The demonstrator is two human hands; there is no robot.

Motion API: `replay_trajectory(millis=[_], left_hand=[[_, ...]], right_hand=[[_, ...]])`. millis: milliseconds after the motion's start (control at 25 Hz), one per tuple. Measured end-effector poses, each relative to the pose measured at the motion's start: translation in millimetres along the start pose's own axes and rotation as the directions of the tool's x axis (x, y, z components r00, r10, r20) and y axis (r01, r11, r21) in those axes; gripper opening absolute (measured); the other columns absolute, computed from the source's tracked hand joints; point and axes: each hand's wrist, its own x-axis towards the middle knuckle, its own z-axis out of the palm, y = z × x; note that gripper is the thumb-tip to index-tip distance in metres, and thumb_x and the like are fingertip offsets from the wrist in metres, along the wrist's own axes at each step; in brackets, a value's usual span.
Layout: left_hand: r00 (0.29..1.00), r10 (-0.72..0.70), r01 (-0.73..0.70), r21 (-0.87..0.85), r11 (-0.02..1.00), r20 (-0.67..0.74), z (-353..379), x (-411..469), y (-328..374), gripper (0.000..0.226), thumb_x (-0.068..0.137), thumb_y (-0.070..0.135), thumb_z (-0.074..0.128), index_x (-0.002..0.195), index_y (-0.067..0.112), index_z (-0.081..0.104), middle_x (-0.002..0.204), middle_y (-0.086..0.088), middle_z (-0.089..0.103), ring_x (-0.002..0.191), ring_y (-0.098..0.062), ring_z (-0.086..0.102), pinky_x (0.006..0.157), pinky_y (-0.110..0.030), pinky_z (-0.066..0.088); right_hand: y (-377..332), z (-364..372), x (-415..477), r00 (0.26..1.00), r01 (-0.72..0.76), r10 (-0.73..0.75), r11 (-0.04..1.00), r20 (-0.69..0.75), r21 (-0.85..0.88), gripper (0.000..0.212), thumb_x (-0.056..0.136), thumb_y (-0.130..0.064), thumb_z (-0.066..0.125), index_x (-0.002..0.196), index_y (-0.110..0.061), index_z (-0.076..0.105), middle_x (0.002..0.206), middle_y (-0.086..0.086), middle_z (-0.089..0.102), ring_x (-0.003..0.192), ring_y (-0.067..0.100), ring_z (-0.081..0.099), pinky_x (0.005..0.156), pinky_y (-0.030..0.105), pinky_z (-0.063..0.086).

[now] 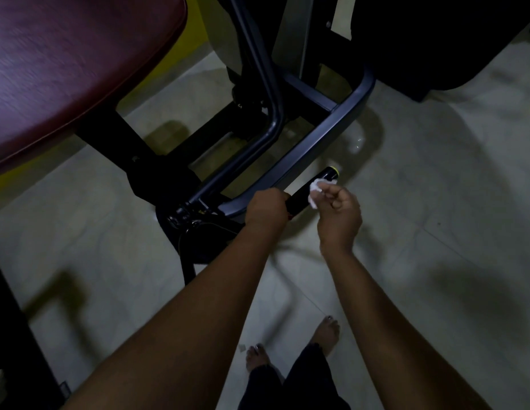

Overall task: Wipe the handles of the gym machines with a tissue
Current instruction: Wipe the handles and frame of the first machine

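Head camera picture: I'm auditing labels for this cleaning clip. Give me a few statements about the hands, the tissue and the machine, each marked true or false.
1. The right hand pinches a white tissue at the black handle. True.
2. The left hand hangs free and touches nothing. False: it grips the black handle at the end nearer the machine's frame.
3. The handle's end cap is yellow. True.
4. The seat pad is blue. False: it is maroon.
5. The person wears shoes. False: the feet are bare on the tiled floor.
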Motion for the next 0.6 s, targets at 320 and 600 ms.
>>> replay_trajectory(millis=[320,600], left_hand=[[0.996,0.09,-0.09,0.017,0.996,0.024,2,2,0,0.073,0.092,0.005,0.058,0.15,0.036,0.027,0.13,-0.013,0.059,0.113,-0.029,0.058,0.089,-0.036,0.047],[0.998,0.07,-0.07,0.005,0.998,0.003,4,1,2,0.076,0.09,0.001,0.058,0.153,0.023,0.022,0.13,-0.017,0.059,0.116,-0.033,0.057,0.095,-0.043,0.048]], right_hand=[[-10,-10,-2,0.863,0.504,-0.439,0.741,0.248,-0.443,0.028,0.088,-0.005,0.053,0.107,-0.012,0.073,0.113,0.009,0.06,0.103,0.014,0.05,0.09,0.007,0.035],[-34,-5,79,0.682,0.727,-0.266,0.35,0.681,-0.591,0.031,0.074,-0.007,0.047,0.092,-0.004,0.073,0.101,0.019,0.069,0.11,0.041,0.056,0.093,0.043,0.046]])
